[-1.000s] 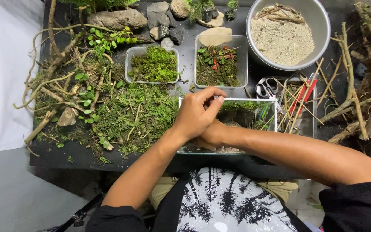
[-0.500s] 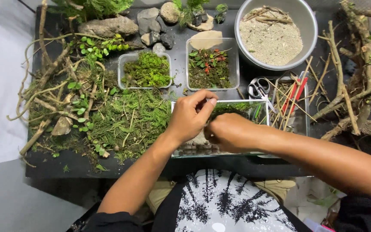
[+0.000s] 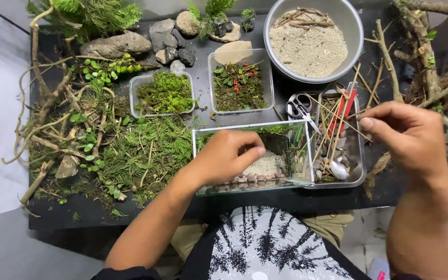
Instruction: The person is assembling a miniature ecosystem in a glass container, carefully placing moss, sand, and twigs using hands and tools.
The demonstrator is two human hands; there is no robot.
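My left hand (image 3: 227,155) reaches down into a rectangular glass tank (image 3: 304,155) at the table's front edge, fingers curled over a mound of pale sand (image 3: 266,165) and a row of pebbles (image 3: 247,179). Whether those fingers hold anything is hidden. My right hand (image 3: 406,136) hovers at the right end of a metal tray (image 3: 358,168), thumb and forefinger pinched on a thin stick (image 3: 349,129) from the bundle lying there. The tray also holds scissors (image 3: 299,106), a red-handled tool (image 3: 346,108) and a spoon (image 3: 338,169).
A metal bowl (image 3: 358,26) of sand stands at the back right. Two clear tubs, one of moss (image 3: 165,93) and one of small red and green plants (image 3: 238,85), sit behind the tank. Loose greenery (image 3: 146,150), rocks (image 3: 168,40) and branches (image 3: 42,96) cover the left; more branches (image 3: 427,62) lie right.
My right hand has left the tank and moved right to the tray, where it pinches a thin stick. My left hand has stayed in the tank and sunk lower.
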